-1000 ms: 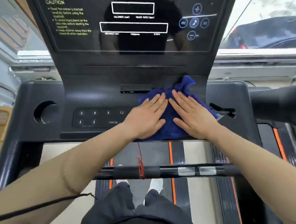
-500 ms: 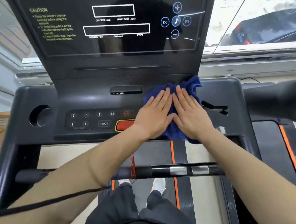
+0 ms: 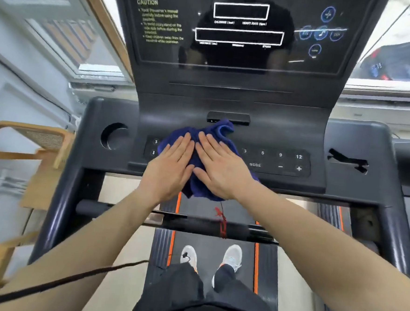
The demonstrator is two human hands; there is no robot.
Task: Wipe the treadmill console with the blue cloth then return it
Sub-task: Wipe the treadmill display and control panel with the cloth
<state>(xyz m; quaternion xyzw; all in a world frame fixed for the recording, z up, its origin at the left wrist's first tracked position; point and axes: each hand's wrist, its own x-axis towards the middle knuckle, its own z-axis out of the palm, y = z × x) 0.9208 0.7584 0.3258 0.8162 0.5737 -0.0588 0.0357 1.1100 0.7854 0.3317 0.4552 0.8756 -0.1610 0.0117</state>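
The blue cloth [image 3: 221,132] lies bunched on the dark treadmill console [image 3: 285,134], over the left keypad and the middle of the button row. My left hand [image 3: 171,167] and my right hand [image 3: 222,168] press flat on it side by side, fingers straight and pointing toward the display [image 3: 239,36]. The cloth's lower edge hangs over the console's front lip. Only keys "3" and an arrow show at the cloth's left; the right keypad [image 3: 279,160] with 6, 9, 12 and MODE is uncovered.
A round cup holder [image 3: 114,135] sits left of the cloth and a slot [image 3: 346,161] at the console's right. A black handlebar [image 3: 194,223] with a red cord [image 3: 221,222] crosses below my wrists. A wooden chair [image 3: 30,138] stands left. A black cable [image 3: 68,284] runs under my left arm.
Both hands have slid the cloth leftward across the console, from the right side of the button row onto the left keypad. The right keypad has come into view.
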